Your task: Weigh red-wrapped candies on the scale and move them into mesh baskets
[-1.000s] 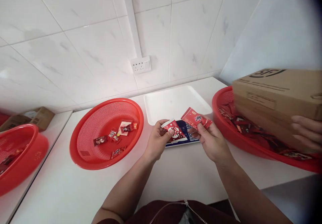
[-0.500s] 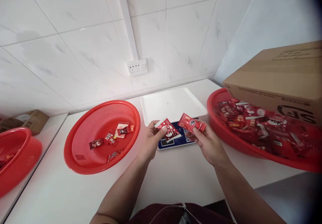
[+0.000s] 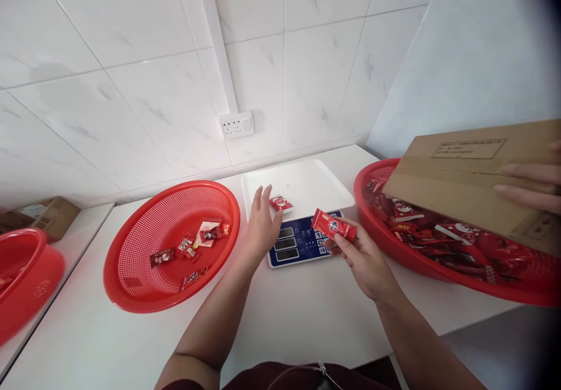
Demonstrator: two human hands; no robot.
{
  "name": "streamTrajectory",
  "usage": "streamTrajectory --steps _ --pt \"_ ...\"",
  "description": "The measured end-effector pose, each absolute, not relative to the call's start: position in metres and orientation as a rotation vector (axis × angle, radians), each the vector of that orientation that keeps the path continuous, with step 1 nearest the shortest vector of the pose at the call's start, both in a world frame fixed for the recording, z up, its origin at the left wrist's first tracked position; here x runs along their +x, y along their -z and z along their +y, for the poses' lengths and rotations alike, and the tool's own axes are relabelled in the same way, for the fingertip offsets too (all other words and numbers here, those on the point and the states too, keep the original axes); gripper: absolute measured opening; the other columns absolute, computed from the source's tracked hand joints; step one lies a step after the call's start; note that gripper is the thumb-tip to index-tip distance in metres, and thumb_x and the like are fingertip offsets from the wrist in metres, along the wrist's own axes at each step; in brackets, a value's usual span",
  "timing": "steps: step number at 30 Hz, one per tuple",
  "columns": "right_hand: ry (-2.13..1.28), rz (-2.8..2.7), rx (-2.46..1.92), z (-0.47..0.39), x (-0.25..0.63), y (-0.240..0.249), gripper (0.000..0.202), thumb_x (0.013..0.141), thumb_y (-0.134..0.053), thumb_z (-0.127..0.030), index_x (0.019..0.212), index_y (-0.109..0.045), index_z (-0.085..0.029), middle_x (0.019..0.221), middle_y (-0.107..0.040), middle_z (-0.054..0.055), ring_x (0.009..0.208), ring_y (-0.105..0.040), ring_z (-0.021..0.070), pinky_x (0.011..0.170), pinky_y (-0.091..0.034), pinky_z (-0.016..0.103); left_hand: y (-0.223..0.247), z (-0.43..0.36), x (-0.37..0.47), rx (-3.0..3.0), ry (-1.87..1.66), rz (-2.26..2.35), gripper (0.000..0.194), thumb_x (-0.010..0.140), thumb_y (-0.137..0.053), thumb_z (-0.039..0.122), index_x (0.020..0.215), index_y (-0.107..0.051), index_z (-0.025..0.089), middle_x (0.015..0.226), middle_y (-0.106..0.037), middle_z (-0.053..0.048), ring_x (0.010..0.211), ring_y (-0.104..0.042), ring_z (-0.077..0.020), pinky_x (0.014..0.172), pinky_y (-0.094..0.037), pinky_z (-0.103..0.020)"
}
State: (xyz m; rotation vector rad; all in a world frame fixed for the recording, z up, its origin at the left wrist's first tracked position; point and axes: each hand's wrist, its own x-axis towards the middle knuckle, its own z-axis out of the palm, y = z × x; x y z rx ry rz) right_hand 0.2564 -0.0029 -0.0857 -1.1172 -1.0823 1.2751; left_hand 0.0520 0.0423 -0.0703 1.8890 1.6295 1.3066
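A red and white snack packet (image 3: 281, 204) lies on the front part of the white scale's tray (image 3: 307, 179). Just left of it, my left hand (image 3: 263, 226) is open, fingers spread and holding nothing. In my right hand (image 3: 357, 252) a red snack packet (image 3: 329, 225) is pinched between thumb and fingers, above the scale's blue keypad panel (image 3: 302, 241). To the left stands a red plastic basket (image 3: 170, 203) with several small packets on its bottom. At the right a larger red basket (image 3: 372, 226) is heaped with red packets (image 3: 456, 232).
Over the right basket a cardboard box (image 3: 464, 162) is tilted, with another person's hand (image 3: 532, 185) on it. Another red basket (image 3: 30, 285) and a carton (image 3: 48, 217) stand at far left. A socket (image 3: 236, 124) sits on the tiled wall.
My left hand has let go of its packet, which now lies on the scale tray. The cardboard box has tipped lower over the right basket, and another person's hand has come into view.
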Motion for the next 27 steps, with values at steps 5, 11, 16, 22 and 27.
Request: streamTrajectory --steps 5,11,16,22,27 --pt "-1.204 -1.145 -1.145 -0.005 0.268 0.087 0.043 0.075 -0.068 -0.046 0.111 -0.056 -0.026 0.101 -0.067 0.005 0.084 -0.066 0.0212 0.077 -0.056 0.040 0.079 0.026 0.060 2.118 -1.310 1.604 0.045 0.087 -0.052 0.025 0.131 -0.044 0.021 0.143 -0.039 -0.016 0.138 -0.029 -0.0294 0.108 -0.030 -0.052" --pt "-0.902 -1.275 -1.217 -0.014 0.299 0.073 0.036 0.079 -0.064 -0.040 0.112 -0.058 -0.026 0.116 -0.064 0.006 0.104 -0.062 0.0232 0.092 -0.050 0.042 0.093 -0.015 0.069 2.462 -1.335 1.202 0.033 0.087 -0.052 0.017 0.120 -0.052 0.022 0.122 -0.058 -0.012 0.120 -0.052 -0.0224 0.099 -0.046 -0.041" --pt "-0.522 -1.412 -1.392 -0.017 0.329 0.061 0.034 0.084 -0.058 -0.035 0.117 -0.059 -0.029 0.127 -0.058 0.004 0.121 -0.051 0.0248 0.103 -0.041 0.044 0.104 -0.033 0.070 2.557 -1.285 1.051 0.029 0.086 -0.051 0.014 0.114 -0.057 0.021 0.109 -0.067 -0.011 0.109 -0.061 -0.0218 0.092 -0.051 -0.038" --pt "-0.329 -1.633 -1.616 -0.016 0.366 0.058 0.041 0.085 -0.055 -0.037 0.126 -0.056 -0.033 0.142 -0.047 0.003 0.134 -0.038 0.0274 0.110 -0.031 0.049 0.113 -0.040 0.072 2.543 -1.293 0.971 0.027 0.085 -0.051 0.010 0.110 -0.058 0.020 0.097 -0.070 -0.009 0.099 -0.066 -0.0192 0.086 -0.054 -0.032" --pt "-0.187 -1.580 -1.780 -0.004 0.432 0.067 0.052 0.083 -0.057 -0.046 0.132 -0.051 -0.028 0.144 -0.044 0.007 0.136 -0.032 0.0308 0.110 -0.027 0.053 0.121 -0.046 0.073 2.535 -1.272 0.900 0.026 0.086 -0.050 0.011 0.108 -0.059 0.021 0.093 -0.071 -0.007 0.092 -0.068 -0.0184 0.081 -0.055 -0.030"
